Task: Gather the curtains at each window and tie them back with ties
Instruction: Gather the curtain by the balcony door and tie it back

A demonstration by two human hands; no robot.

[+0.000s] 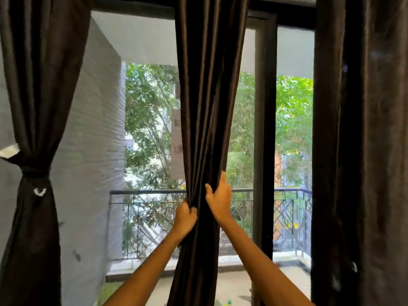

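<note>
Both hands are on the middle curtain (207,107), which hangs in front of the glass door and is bunched into a narrow column where the fingers close on it. The left hand (185,217) pinches a fold of the cloth, its fingers curled tight round the left edge of the bunch. The right hand (219,198), just above and to the right of those fingers, wraps the other side, thumb in front and fingers reaching behind the folds. No tie shows in either hand or round this curtain, so it seems gathered but not yet bound. Well to the left of the fingers, the left curtain (35,151) is already cinched by a dark tie (35,170) at its waist, so that one looks done. Well to the right, the right curtain (362,151) hangs loose and straight, apparently still to be gathered and tied.
</note>
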